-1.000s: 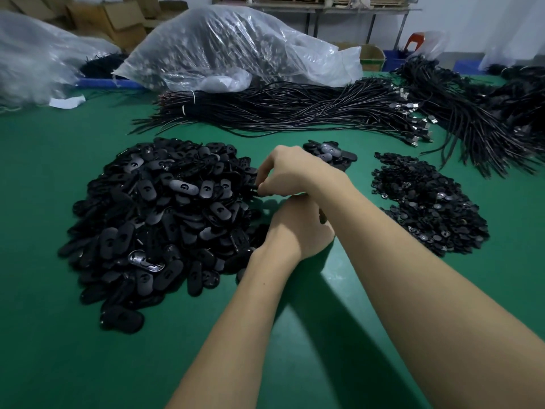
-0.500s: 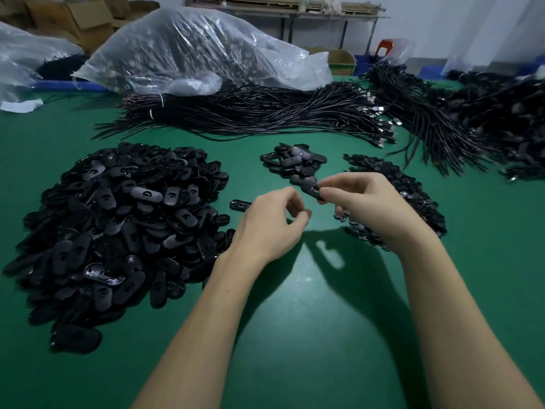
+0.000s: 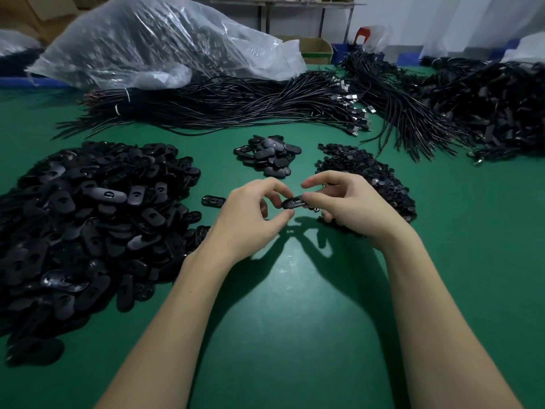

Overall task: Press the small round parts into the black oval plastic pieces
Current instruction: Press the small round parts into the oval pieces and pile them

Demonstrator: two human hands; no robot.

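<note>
While both hands (image 3: 298, 208) pinch oval piece (image 3: 293, 202) | green table (image 3: 295, 305) below

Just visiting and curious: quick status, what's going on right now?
Right hand pinches black oval piece. Left hand curled beside it, fingertips near. Nothing in the way.

2 hands (image 3: 250, 219); 3 part heaps (image 3: 88, 216); 1 plastic bag (image 3: 153, 42); 1 loose oval (image 3: 213, 201).

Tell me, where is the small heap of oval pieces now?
The small heap of oval pieces lies centre of the head view, beyond both hands, between the big oval pile and the round-parts pile.
</note>
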